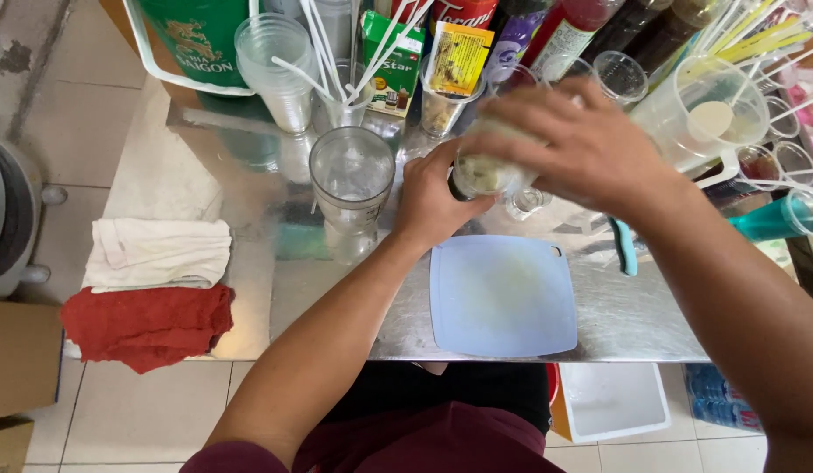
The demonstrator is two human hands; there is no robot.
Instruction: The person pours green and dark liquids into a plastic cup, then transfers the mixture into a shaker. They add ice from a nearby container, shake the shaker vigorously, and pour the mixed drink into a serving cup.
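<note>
Both hands at frame centre | our left hand (pixel 434 203) grips small glass jar (pixel 483 172) from the side | our right hand (pixel 574 144) clamps over its top | pale blue cutting board (pixel 503 296) just below | clear plastic cup (pixel 351 187) left of jar

This is a drinks stall. Syrup bottles (pixel 559 35), stacked plastic cups (pixel 279 61) and straws (pixel 336 44) crowd the far edge of a steel worktop (pixel 634 324). A pale-blue cutting board (pixel 503 298) sits at its near edge.
</note>
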